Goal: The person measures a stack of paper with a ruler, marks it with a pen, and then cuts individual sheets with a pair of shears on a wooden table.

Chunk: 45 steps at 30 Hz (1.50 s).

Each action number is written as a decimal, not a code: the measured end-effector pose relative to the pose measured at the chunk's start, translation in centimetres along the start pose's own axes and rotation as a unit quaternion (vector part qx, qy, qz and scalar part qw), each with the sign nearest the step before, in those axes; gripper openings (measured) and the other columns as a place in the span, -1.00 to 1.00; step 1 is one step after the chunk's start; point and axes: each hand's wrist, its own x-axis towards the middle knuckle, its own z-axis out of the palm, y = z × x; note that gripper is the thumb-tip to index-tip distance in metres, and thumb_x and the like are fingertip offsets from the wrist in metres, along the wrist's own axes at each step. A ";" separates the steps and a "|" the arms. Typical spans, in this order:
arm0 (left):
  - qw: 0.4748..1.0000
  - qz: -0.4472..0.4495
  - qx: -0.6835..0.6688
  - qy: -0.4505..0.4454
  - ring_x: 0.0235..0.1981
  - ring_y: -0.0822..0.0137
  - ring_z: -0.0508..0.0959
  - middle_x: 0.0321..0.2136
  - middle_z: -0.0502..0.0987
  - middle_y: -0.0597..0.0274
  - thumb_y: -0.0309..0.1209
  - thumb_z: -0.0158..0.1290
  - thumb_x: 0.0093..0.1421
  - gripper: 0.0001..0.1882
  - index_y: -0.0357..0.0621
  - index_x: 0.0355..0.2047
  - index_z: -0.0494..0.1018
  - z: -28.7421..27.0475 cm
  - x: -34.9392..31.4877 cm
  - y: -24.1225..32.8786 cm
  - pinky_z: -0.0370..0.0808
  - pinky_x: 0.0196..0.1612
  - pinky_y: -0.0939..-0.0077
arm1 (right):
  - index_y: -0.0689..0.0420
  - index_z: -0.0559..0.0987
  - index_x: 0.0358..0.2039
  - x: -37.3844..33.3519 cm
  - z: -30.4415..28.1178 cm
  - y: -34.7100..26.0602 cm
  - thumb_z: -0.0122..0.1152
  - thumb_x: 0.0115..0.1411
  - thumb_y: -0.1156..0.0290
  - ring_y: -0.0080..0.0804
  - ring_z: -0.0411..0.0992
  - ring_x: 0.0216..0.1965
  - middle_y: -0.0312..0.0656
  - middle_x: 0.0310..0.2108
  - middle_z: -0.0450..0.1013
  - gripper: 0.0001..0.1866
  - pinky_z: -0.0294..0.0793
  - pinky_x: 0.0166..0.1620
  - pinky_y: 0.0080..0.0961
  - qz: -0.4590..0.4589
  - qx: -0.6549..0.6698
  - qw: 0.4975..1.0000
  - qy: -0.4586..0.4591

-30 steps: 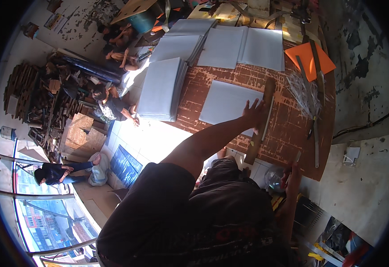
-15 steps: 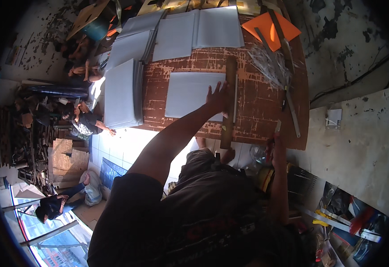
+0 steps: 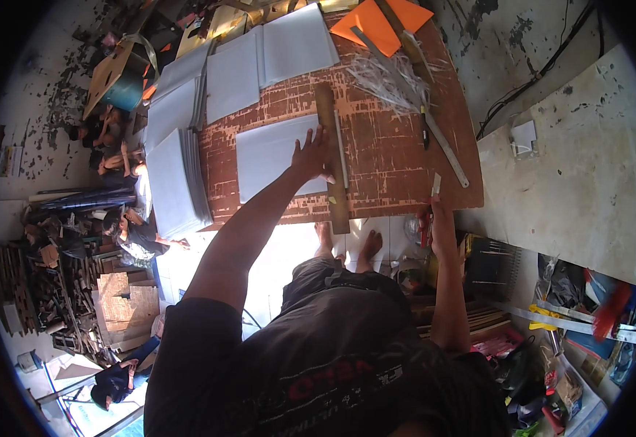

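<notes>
My left hand (image 3: 312, 154) lies spread on a white sheet or thin stack of sheets (image 3: 268, 159), its fingertips against a long brownish straightedge (image 3: 325, 109). That straightedge lies across the right side of the sheets, with a narrow white strip (image 3: 343, 154) showing beyond it. At the table's front edge, right of the straightedge, my right hand (image 3: 440, 215) is closed around a red-handled utility knife (image 3: 436, 186), pale blade pointing away from me. The knife is apart from the sheets.
On the scored brown tabletop (image 3: 383, 182), stacks of white sheets (image 3: 176, 182) stand left and back. Orange sheets (image 3: 367, 30), shredded strips (image 3: 383, 80), a black pen (image 3: 425, 130) and a metal ruler (image 3: 447, 156) lie right. Several people sit at left; a pale board (image 3: 573, 167) leans right.
The whole view has shifted, with the table now further left and turned. My left hand still presses by the straightedge. My right hand still holds the knife at the table's front edge.
</notes>
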 end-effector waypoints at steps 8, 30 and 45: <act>0.997 0.026 -0.072 0.015 0.52 -0.10 -0.27 0.52 -0.38 0.05 0.18 0.50 -0.36 0.63 -0.11 0.50 -0.36 0.4 -0.2 -1.0 0.04 0.39 -0.38 | 0.14 0.48 -0.14 -1.8 -1.1 0.4 -0.03 0.48 0.02 -0.58 0.34 -0.67 -0.24 -0.55 0.45 -0.61 0.44 -0.58 -0.56 0.013 0.013 1.000 -0.012; 0.999 0.023 -0.048 -0.008 0.52 -0.11 -0.34 0.52 -0.46 0.02 0.28 0.48 -0.41 0.71 -0.11 0.49 -0.43 0.6 0.1 -0.8 -0.14 0.36 -0.56 | 0.12 0.46 -0.13 -1.6 -0.8 1.2 -0.07 0.50 0.06 -0.61 0.35 -0.66 -0.25 -0.54 0.46 -0.64 0.46 -0.58 -0.58 0.018 -0.025 0.999 -0.018; 0.999 0.033 0.028 -0.014 0.52 -0.11 -0.38 0.50 -0.48 -0.07 0.28 0.48 -0.45 0.73 -0.23 0.48 -0.41 -1.7 -0.2 0.1 -0.13 0.42 -0.40 | 0.18 0.46 -0.19 2.4 6.8 0.9 -0.12 0.49 0.21 -0.54 0.36 -0.71 -0.23 -0.56 0.47 -0.70 0.46 -0.63 -0.52 0.026 -0.115 0.992 -0.049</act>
